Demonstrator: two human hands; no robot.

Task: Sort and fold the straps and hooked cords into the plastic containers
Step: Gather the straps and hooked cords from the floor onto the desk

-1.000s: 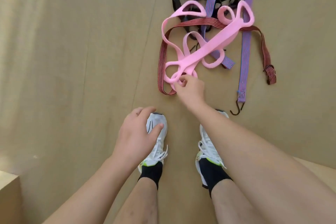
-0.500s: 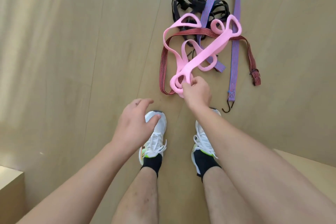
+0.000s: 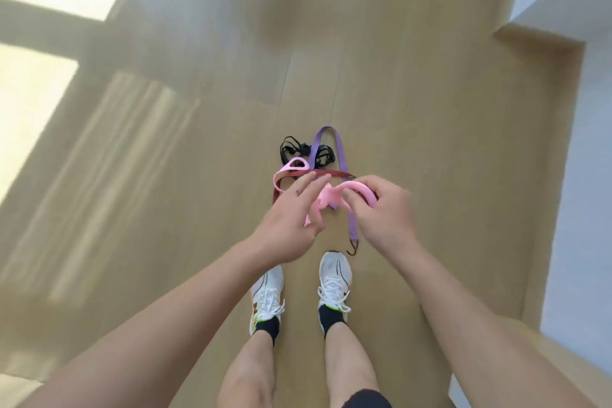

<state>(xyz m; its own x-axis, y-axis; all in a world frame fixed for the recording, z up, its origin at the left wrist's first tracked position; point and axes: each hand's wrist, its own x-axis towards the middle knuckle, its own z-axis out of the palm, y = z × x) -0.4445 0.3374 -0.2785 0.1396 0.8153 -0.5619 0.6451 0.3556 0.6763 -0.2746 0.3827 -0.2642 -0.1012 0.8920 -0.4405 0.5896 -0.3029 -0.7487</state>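
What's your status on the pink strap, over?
Both hands on it: right hand grips the pink strap, left hand pinches its lower end. Far loop overlaps the red cord on the floor. No containers in view.

The pink strap (image 3: 357, 190) is lifted and held in both hands, one loop trailing left onto the floor. Beyond it lie a red striped cord (image 3: 284, 183), a purple hooked strap (image 3: 341, 151) and, farthest, tangled black cords (image 3: 291, 149).

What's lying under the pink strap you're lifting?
Under the pink strap: the red striped strap and purple hooked strap, on the floor. Both hands hide where they cross.
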